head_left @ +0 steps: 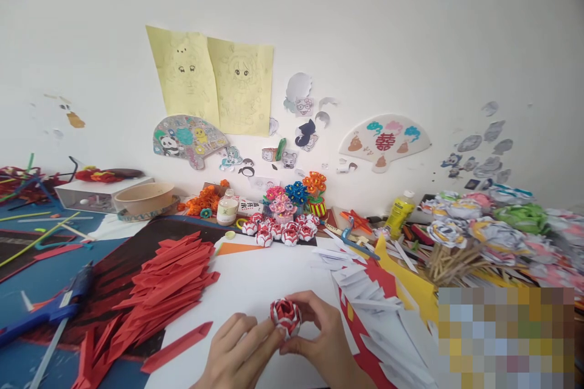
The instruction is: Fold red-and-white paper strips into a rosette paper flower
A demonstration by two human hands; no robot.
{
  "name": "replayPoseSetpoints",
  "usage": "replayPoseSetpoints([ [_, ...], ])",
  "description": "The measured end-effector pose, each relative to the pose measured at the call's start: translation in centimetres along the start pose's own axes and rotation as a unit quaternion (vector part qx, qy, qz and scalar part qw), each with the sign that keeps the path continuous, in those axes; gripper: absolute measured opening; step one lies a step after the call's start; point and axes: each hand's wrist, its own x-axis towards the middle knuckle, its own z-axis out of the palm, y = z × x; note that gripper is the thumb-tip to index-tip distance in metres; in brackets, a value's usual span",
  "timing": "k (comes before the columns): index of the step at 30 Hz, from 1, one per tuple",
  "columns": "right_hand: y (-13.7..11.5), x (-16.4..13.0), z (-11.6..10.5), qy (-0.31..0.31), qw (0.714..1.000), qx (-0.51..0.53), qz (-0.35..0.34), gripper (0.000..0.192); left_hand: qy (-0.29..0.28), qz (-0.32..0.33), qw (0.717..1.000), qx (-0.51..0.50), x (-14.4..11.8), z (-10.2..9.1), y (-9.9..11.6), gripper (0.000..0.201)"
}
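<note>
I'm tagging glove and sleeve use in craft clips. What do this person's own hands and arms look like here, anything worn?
Both hands are bare: no gloves on the left hand or the right hand. No rings, watch or bracelet show, and no sleeve reaches the visible wrists. The nails look short and unpainted, as far as the blur allows. The forearms run off the bottom edge, so anything worn higher up cannot be seen.

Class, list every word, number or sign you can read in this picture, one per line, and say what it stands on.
"囍", in red, on the white paper fan on the wall.
Red box behind the small bottle: characters too blurred to read.
Small bottle label: too small to read.
Yellow bottle: print too blurred to read.
Panda fan and yellow drawings: pictures only, no legible words.
</note>
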Motion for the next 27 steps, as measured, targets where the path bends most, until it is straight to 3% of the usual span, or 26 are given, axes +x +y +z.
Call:
replayPoseSetpoints([
  [8,-0.3,0.4,-0.3,0.017,1.000,0.009,0.022,0.059,0.039,-0.020,0.999,0.008,0.8,-0.4,0.3,0.024],
  [12,-0.1,0.5,-0.4,0.022,1.000,0.010,0.019,0.066,0.085,-0.072,0.993,-0.039,0.5,0.1,0.4,0.014],
  [27,0.2,0.1,-0.3,0.009,0.999,-0.033,-0.011,0.060,0.091,-0.166,0.975,-0.120,0.4,1.4,0.8,0.008],
])
